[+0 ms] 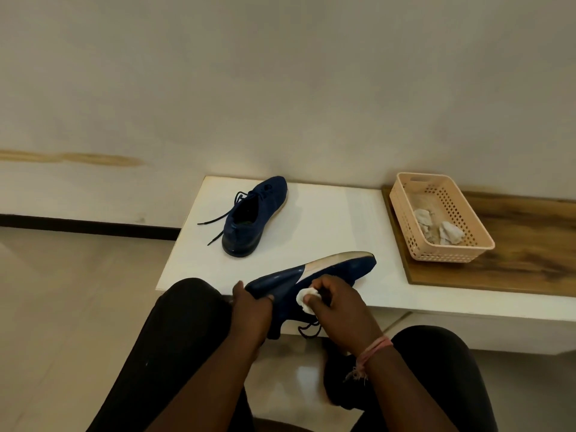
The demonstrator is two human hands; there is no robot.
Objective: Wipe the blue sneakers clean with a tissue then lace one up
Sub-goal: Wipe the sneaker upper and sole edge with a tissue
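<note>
Two blue sneakers in play, and we're sitting low with our knees in black trousers at the bottom of the view. Over on the left it's just pale glossy floor tiles (62, 291), a dark skirting strip (78, 224) along the base of the wall, and a yellowish smear on the off-white wall (280, 73) above it.

Moving in, our left hand (249, 316) has its fingers curled around the heel end of the sneaker we're cleaning (311, 275), thumb up on top, holding it tipped on its side at the near edge of the low white bench (327, 219), sole facing away from us. Its laces (308, 330) dangle down below the bench edge. Behind it, further back on the bench, the other sneaker (252, 216) sits upright, toe pointing at the wall, laces loose and trailing off to its left.

Our right hand (339, 304) is pinching a scrunched white tissue (307, 299) and has it pressed against the dark side of the held sneaker. There's a pink thread band (372, 350) on that wrist.

Far right, a wooden board (530, 254) lies on the bench, and a peach plastic basket (414, 244) with holes in its walls stands on it, well apart from both sneakers, with a couple of used grey-white tissue wads (448, 233) inside.
</note>
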